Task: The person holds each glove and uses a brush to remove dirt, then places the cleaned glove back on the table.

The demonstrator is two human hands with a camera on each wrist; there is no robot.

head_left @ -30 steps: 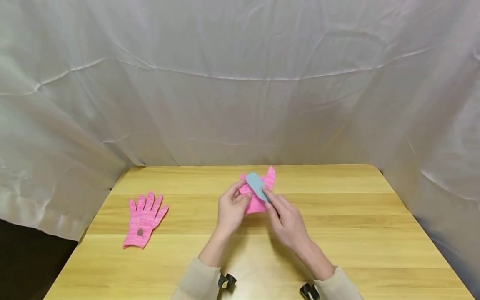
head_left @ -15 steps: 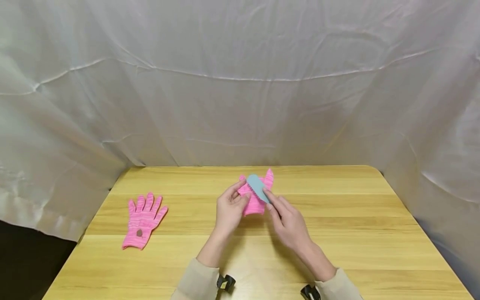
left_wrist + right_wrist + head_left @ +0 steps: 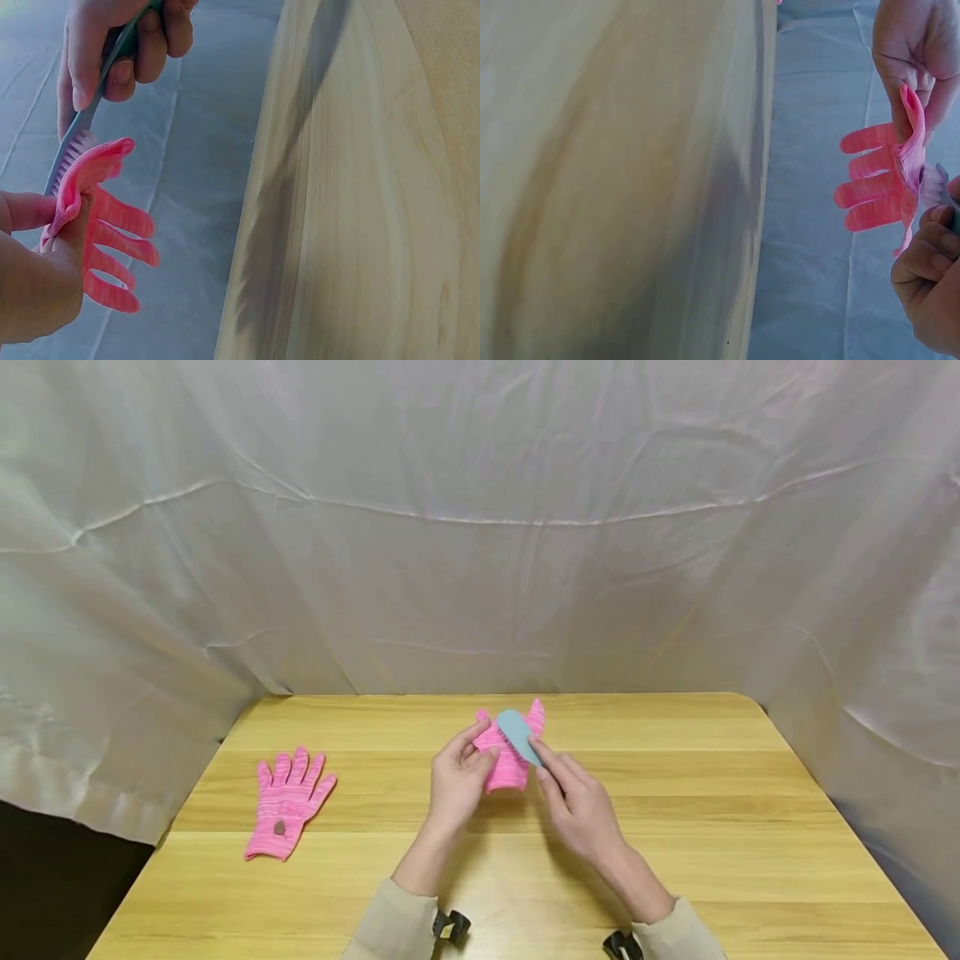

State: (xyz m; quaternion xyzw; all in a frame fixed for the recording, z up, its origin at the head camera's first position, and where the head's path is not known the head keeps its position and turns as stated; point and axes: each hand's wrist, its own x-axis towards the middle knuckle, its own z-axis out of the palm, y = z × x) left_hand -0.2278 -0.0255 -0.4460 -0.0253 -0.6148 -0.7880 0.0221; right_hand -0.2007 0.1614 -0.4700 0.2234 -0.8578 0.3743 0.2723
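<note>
Over the middle of the table, my left hand (image 3: 459, 778) pinches a pink knitted glove (image 3: 510, 773) by its edge between thumb and fingers. Its limp fingers hang down in both wrist views. My right hand (image 3: 583, 808) grips the handle of a blue-green brush (image 3: 517, 733), index finger stretched along its back. The brush's pale bristles (image 3: 75, 152) lie against the glove's fabric, also visible in the right wrist view beside the glove (image 3: 881, 191). A second pink glove (image 3: 288, 806) lies flat to the left, fingers spread, with a dark brown spot (image 3: 280, 827) near its cuff.
The wooden table (image 3: 712, 827) stretches to both sides of the hands, its far edge just beyond the held glove. Behind it hangs a grey-white curtain (image 3: 480, 568) that also runs along the left and right sides.
The brush has slid slightly to the right and down across the held glove. The held glove has dipped a little toward the person; the glove on the table has stayed put.
</note>
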